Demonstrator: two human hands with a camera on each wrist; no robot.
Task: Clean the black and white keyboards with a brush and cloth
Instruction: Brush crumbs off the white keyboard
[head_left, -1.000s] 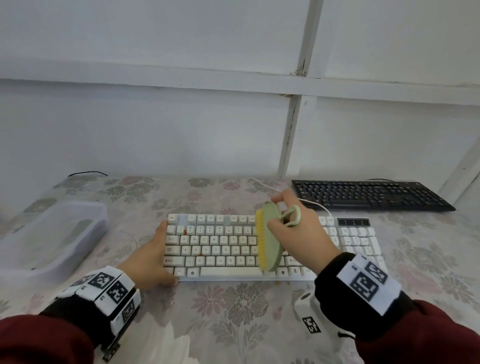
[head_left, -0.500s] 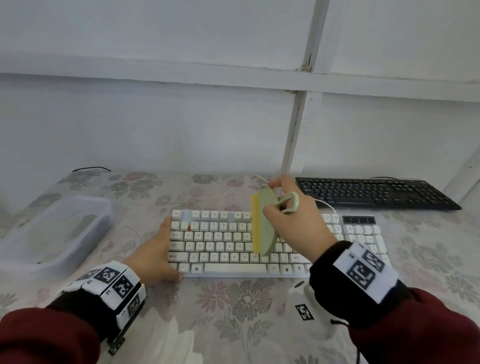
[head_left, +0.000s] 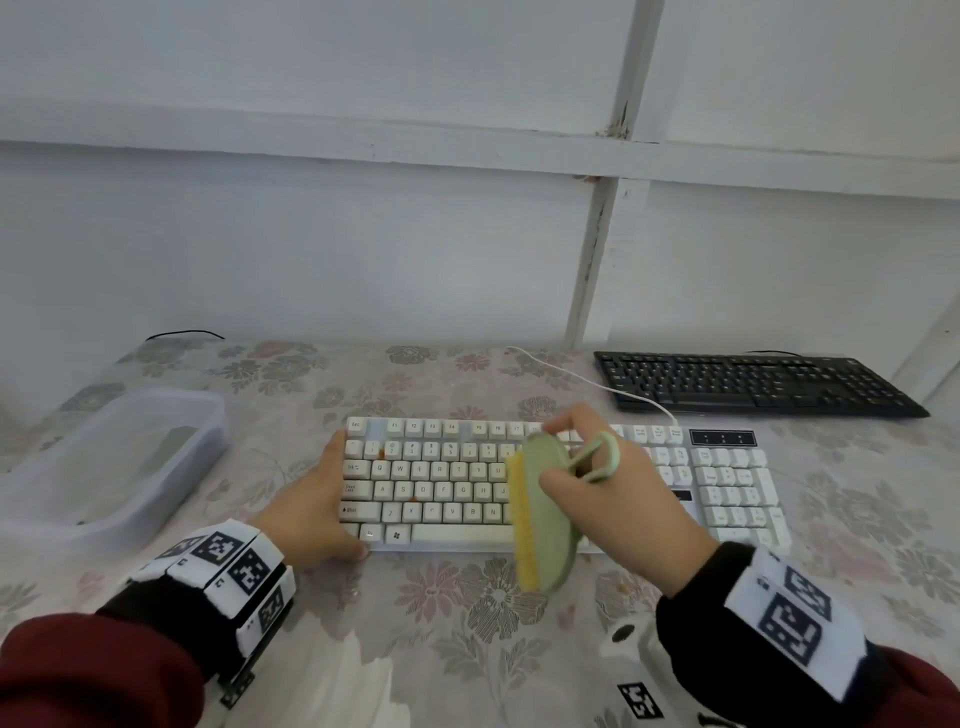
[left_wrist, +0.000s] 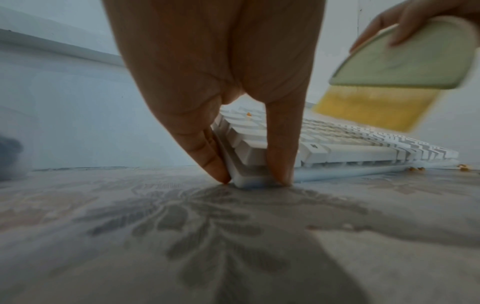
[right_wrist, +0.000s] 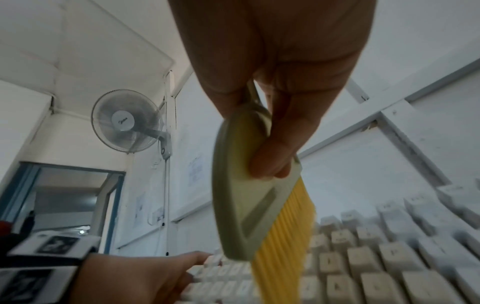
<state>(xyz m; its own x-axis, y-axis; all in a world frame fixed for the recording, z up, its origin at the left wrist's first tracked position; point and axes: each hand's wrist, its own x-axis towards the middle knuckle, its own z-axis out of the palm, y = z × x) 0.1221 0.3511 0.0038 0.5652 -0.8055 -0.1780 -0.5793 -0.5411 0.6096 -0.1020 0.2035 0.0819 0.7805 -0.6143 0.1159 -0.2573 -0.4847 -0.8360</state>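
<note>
The white keyboard (head_left: 441, 488) lies in the middle of the flowered table, with orange crumbs (head_left: 382, 453) among its left keys. My left hand (head_left: 332, 499) braces its front left corner, straight fingers along the side and thumb on the front edge (left_wrist: 253, 179). My right hand (head_left: 561, 452) grips a green brush (head_left: 545, 514) with yellow bristles facing left. It hangs over the keyboard's middle, its lower end past the front edge. In the right wrist view the brush (right_wrist: 241, 205) is blurred above the keys (right_wrist: 389, 267). The black keyboard (head_left: 753, 384) lies at the back right.
A translucent plastic tub (head_left: 156, 467) stands at the left; what it holds is unclear. The white keyboard's cable (head_left: 571, 374) runs back across the table. A few crumbs (left_wrist: 415, 168) lie on the cloth by the keyboard's front edge. A wall bounds the table's far side.
The brush has swept from the keyboard's rear rows toward me, and its lower end now passes the front edge. My left hand has stayed on the corner.
</note>
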